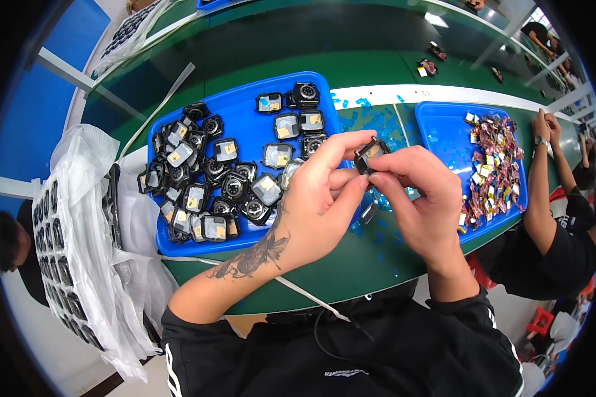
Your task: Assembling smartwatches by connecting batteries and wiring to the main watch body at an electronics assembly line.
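Pinching black watch case point(369, 156) between both hands' fingertips point(363, 140).

Clear plastic bag point(86, 218) — left of table; red-and-yellow packets point(493, 165) — right tray.

Bench point(324, 79) showing dark green, white stripe point(443, 94) running along it toward right edge. Two trays glowing bright blue: left tray point(245, 126) carrying black square casings point(205, 178) with grey faces and small yellow patches; right tray point(443, 132) carrying heap of small packets point(493, 165) in red, silver, yellow. Light blue film scraps point(377, 122) lying scattered between trays. Left hand point(314, 198) and right hand point(420, 198) pinching black casing point(370, 155); left forearm wearing dark tattoo pattern. Sleeves showing black. White translucent bags point(79, 245) at bench's left edge.
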A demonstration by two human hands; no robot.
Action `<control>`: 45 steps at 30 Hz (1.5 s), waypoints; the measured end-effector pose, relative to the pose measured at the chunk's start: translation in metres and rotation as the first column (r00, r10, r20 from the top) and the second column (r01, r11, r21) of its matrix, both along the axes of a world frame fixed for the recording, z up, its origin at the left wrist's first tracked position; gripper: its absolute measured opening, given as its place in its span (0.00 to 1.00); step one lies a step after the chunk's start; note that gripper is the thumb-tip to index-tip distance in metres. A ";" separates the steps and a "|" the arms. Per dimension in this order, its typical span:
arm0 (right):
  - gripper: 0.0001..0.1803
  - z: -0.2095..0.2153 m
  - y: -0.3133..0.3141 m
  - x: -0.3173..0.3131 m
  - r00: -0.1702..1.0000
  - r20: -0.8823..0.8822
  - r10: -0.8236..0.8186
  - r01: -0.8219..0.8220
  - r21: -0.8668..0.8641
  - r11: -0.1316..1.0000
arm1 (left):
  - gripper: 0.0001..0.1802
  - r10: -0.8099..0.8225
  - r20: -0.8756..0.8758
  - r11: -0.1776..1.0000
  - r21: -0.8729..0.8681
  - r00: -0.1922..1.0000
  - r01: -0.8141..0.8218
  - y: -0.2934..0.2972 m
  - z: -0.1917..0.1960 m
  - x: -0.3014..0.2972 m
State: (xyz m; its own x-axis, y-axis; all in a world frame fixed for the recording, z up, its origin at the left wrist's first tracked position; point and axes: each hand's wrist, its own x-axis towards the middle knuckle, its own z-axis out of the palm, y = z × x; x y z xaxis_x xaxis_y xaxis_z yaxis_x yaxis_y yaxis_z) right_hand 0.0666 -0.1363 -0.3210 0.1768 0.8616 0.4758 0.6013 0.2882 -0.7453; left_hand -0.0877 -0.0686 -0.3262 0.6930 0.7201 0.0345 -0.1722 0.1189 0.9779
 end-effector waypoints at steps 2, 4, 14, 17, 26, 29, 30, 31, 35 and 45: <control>0.11 0.001 0.000 0.001 0.999 -0.041 0.000 -0.001 -0.021 1.000 | 0.26 -0.006 -0.021 1.000 0.002 1.000 0.006 0.000 0.001 -0.001; 0.10 0.003 0.000 -0.001 0.999 -0.044 -0.002 0.001 -0.030 1.000 | 0.26 -0.034 -0.061 0.999 0.009 0.998 0.035 0.000 0.002 -0.001; 0.06 0.004 -0.002 -0.001 0.986 -0.153 -0.063 0.046 -0.111 0.993 | 0.26 0.024 -0.019 0.997 0.068 1.000 -0.022 -0.004 -0.004 0.002; 0.06 0.003 0.000 -0.001 0.986 -0.157 -0.058 0.040 -0.110 0.993 | 0.27 0.051 -0.040 0.991 0.123 0.998 -0.045 -0.005 -0.006 0.002; 0.10 0.007 0.000 0.005 0.988 -0.124 -0.088 0.069 -0.149 0.986 | 0.26 0.026 -0.173 0.976 0.216 0.985 0.012 -0.007 -0.002 -0.001; 0.13 0.007 0.000 0.006 0.993 -0.085 -0.087 0.070 -0.188 0.980 | 0.26 0.002 -0.128 0.984 0.179 0.992 0.021 -0.006 -0.004 -0.002; 0.13 0.003 -0.001 0.009 0.992 -0.083 -0.095 0.078 -0.188 0.979 | 0.26 0.006 0.014 0.993 0.118 1.000 -0.007 -0.007 -0.002 0.002; 0.14 -0.004 -0.002 0.012 0.938 -0.341 -0.063 0.023 -0.121 0.992 | 0.26 0.020 0.154 0.998 0.052 0.988 -0.028 -0.009 0.002 0.004; 0.15 0.001 -0.019 0.013 0.750 -0.662 -0.007 -0.114 -0.140 0.984 | 0.27 0.048 0.229 0.997 -0.069 0.972 -0.033 -0.004 0.008 0.003; 0.05 0.009 -0.026 0.013 0.652 -0.758 0.023 -0.264 -0.198 0.944 | 0.21 0.146 -0.151 0.681 0.732 0.978 0.012 0.005 0.016 -0.007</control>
